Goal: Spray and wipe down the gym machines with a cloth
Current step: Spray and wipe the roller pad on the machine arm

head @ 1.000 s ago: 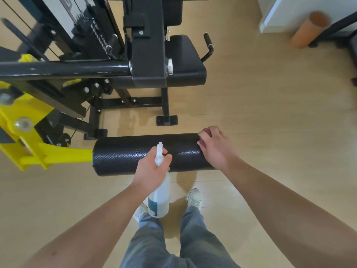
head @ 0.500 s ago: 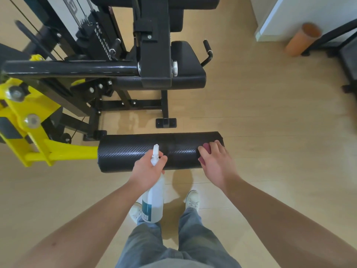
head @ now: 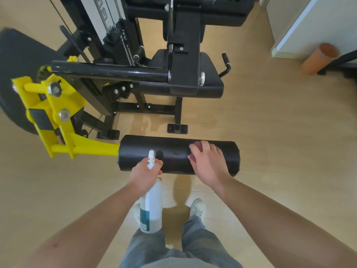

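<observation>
Cloth [head: 197, 147], reddish and bunched, lies on top of the black roller pad [head: 173, 151] under the right hand [head: 208, 163], whose grip is curled over it. The left hand [head: 144, 175] has its grip clamped on the spray bottle [head: 152, 206] at the pad's near edge. The pad's left end joins the yellow arm [head: 92, 147]; bare floor [head: 280, 142] opens beyond its right end. Since half a second ago, cloth and hand have slid inward from that right end.

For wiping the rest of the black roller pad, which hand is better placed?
Right, most likely. The right hand rests on the pad with the reddish cloth under its fingers, while the left hand grips the spray bottle on the pad's near side.
</observation>
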A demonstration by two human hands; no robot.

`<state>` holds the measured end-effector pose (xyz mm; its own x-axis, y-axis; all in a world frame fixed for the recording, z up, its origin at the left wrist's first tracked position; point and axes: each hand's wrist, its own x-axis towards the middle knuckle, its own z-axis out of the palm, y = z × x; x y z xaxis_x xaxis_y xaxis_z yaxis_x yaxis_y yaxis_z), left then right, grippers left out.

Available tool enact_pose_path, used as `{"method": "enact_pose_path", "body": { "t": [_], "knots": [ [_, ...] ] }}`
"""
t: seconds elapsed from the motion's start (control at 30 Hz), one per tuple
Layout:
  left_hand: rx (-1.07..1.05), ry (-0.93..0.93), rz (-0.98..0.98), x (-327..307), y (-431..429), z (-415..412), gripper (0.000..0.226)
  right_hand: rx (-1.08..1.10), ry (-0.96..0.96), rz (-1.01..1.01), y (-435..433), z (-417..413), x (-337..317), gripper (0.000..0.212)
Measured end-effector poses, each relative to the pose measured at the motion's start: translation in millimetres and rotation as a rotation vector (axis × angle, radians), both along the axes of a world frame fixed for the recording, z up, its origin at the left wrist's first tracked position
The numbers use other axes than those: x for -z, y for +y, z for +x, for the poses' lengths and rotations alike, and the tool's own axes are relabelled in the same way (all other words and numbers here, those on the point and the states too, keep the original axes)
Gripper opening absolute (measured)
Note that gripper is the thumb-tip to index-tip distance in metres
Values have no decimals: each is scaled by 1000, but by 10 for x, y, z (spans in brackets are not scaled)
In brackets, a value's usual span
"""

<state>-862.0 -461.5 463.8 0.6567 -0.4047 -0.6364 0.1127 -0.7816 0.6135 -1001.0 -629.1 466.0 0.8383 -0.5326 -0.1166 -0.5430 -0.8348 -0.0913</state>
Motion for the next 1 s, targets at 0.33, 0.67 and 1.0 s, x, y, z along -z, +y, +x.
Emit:
{"method": "enact_pose_path", "body": {
  "t": [0.33,0.67,1.0],
  "knots": [
    [-108,-13,85,-94,409,401,39,-56,23,54,213,572,7,37],
    [-13,85,110,-163,450,407,43,15,40,146,275,566,22,38],
    [85,150,100,-225,90,85,42,166,77,166,-14,96,-23,39]
  ]
}}
